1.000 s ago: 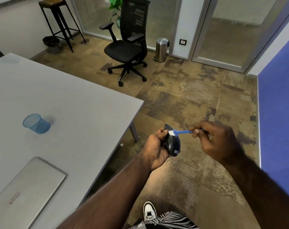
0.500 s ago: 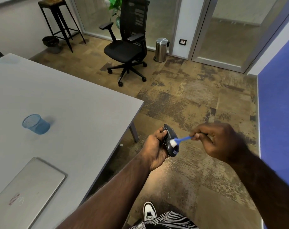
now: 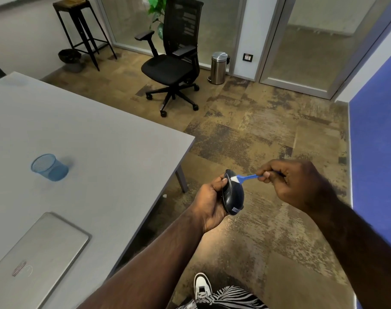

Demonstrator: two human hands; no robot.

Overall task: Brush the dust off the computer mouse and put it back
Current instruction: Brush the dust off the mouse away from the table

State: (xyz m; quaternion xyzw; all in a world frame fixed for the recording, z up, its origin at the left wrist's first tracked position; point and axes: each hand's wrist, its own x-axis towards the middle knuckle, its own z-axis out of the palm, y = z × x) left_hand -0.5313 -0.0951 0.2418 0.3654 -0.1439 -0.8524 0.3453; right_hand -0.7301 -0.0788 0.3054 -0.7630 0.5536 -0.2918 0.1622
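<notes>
Grey and flat, the worktop (image 3: 96, 139) filled the left side. Near its front edge lay a silver laptop (image 3: 31, 257), shut, with a small sticker on its lid. Further back on the worktop sat a little blue mesh cup (image 3: 49, 167), tipped over a bit, well apart from the laptop.

Past the far side of the worktop stood a tall dark stool (image 3: 83, 30) by the wall, with a small black bin (image 3: 70, 59) on the floor beside it. A black office chair (image 3: 172, 61) stood on the brown patchy carpet (image 3: 257, 134), a green plant (image 3: 156, 12) behind it. Next to the chair was a shiny metal bin (image 3: 218, 67) by the glass wall.

My left hand (image 3: 209, 205) was out past the worktop's edge, over the carpet. It was wrapped tight around the black mouse (image 3: 233, 195), which stood on its side in my palm with its top facing right. My thumb pressed on its upper end. A small label showed near its lower end.

My right hand (image 3: 295, 184) pinched the handle of a little blue brush (image 3: 246, 178) between thumb and fingers. The white bristles touched the top end of the mouse.

Down below I saw my white shoe (image 3: 203, 285) and striped trousers (image 3: 225, 298). A blue wall (image 3: 377, 152) ran along the right.
</notes>
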